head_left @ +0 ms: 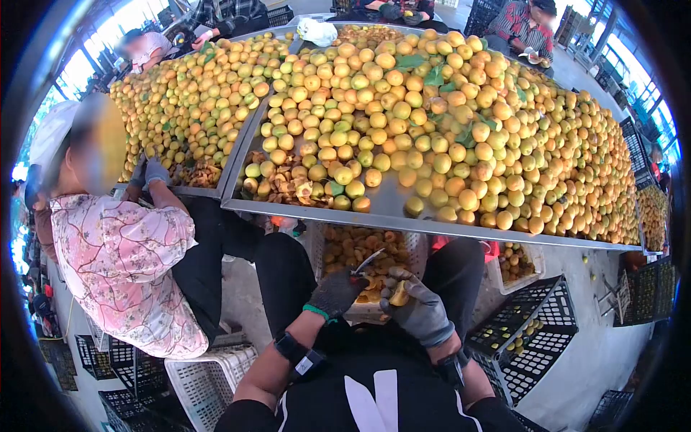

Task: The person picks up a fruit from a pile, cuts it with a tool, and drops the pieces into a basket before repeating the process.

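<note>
My left hand (335, 291), in a dark knit glove with a green cuff, is closed around the handle of a small knife (370, 260). Its blade points up and to the right. My right hand (419, 311) wears a grey coated glove and grips a yellow-orange apricot (398, 294) between thumb and fingers. The two hands are close together, a short gap between blade and fruit. Below them, between my knees, stands a white crate (418, 255) holding many cut apricot pieces (345, 245).
A metal table (381, 220) heaped with apricots (461, 144) spans the front. Peel and scraps (295, 183) lie near its edge. At left sits a co-worker (122, 259) in gloves; others work across the table. Black crates (536, 324) stand right, a white basket (205, 385) left.
</note>
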Available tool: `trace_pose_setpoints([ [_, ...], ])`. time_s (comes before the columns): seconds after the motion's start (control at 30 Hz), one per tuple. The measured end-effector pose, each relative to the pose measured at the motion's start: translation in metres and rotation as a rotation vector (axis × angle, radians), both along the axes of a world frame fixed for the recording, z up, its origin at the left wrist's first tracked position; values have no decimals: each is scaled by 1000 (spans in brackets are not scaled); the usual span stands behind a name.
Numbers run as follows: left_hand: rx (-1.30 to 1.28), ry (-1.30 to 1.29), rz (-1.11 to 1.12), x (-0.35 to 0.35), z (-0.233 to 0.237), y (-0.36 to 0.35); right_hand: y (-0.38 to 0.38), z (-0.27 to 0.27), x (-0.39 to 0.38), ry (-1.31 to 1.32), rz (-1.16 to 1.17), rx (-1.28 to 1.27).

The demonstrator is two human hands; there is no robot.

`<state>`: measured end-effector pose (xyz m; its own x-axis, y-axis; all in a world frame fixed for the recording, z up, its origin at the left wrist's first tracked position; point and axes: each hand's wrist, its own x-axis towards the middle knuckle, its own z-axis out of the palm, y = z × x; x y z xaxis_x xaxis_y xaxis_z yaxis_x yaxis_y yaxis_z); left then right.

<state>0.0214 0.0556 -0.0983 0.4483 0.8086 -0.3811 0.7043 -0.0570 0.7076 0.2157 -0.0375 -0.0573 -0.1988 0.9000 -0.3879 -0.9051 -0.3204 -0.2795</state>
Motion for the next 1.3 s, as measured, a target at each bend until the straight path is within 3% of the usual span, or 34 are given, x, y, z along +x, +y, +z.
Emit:
trace_pose_setpoints([
  [0.13,-15,-103,37,-6,12,0,6,14,-3,126,14,81],
  [0.53,-78,-124,67,-6,41,-9,10,-4,-4,-132,13,143],
  [0.83,-65,-114,48,-8,50,-8,22,-30,-8,-75,-96,-169],
  [0.9,-84,-132,67,-7,52,-8,20,-79,-7,-1443,-92,663],
  [0.93,-69,-144,96,-7,55,-9,21,-57,-6,-1443,-94,663],
  [1.0,-56,-157,121,-7,54,-10,15,-15,-2,-269,45,97],
  [1.03,-17,-156,110,-8,49,-9,15,-18,2,-270,43,97],
  [1.1,26,-155,98,-7,44,-9,17,-25,9,-15,148,226],
  [1.23,46,-287,98,0,45,-13,20,-24,1,-88,112,207],
  [1.3,-12,-360,128,4,56,-14,20,-12,-8,-516,41,192],
])
